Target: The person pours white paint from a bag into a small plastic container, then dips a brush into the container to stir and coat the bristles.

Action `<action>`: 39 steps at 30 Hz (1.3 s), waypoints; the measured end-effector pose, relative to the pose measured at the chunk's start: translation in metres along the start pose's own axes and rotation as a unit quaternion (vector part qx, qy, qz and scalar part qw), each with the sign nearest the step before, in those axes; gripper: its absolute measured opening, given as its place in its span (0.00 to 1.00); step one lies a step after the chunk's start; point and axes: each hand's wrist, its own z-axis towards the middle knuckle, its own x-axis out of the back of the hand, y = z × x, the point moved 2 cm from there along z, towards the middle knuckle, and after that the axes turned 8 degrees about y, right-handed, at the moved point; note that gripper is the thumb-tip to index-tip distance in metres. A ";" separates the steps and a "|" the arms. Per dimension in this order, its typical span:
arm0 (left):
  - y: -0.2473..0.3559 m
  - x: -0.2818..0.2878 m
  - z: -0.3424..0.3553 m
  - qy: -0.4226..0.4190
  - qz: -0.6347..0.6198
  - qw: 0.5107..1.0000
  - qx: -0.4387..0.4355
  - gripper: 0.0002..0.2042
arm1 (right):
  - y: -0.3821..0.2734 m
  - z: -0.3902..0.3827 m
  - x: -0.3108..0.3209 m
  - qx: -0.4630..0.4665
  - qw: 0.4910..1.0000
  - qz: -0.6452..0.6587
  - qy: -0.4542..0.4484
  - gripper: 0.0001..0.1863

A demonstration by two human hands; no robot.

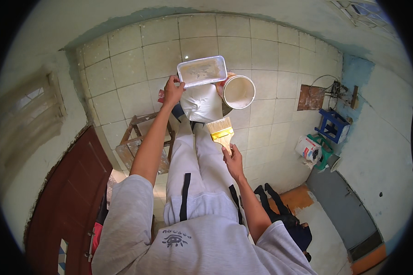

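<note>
The wide paintbrush (221, 134) is in the right hand (233, 161), its bristles pointing away from the body and slightly left, toward the tray that the left hand grips. Its long axis runs from the bristle edge back to the handle, which slants a little right into the fingers; the broad face and yellow band are turned up. The right hand is closed on the handle, thumb on the left side, with its forearm angling in from behind and right.

The left hand (173, 93) reaches farther forward on a nearly straight arm and pinches the near left corner of the white rectangular tray (205, 83). The tray's long axis runs left to right from that hand, the right end slightly farther off; its open side shows pale residue.

Just past the tray's right end, ahead of the right hand, is a round bucket (240, 83), its mouth visible. A white sack (201, 103) lies below the tray in view, right of the left hand; whether they touch cannot be told. A gap shows between the bristle tips and the bucket's rim. A wooden stool (135, 151) stands left of the left forearm, and tiled floor (275, 55) spreads beyond both hands.
</note>
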 end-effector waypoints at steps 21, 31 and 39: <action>-0.017 0.053 -0.125 0.187 -0.247 0.941 0.135 0.17 | -0.040 0.064 0.031 0.089 0.992 -0.049 0.079 0.19; -0.017 -0.003 -0.213 0.280 -0.370 0.871 0.159 0.08 | -0.071 0.158 0.060 0.315 0.926 -0.191 0.078 0.20; -0.025 -0.044 -0.249 0.314 -0.406 0.840 0.173 0.11 | -0.037 0.201 0.040 0.412 0.877 -0.234 0.077 0.19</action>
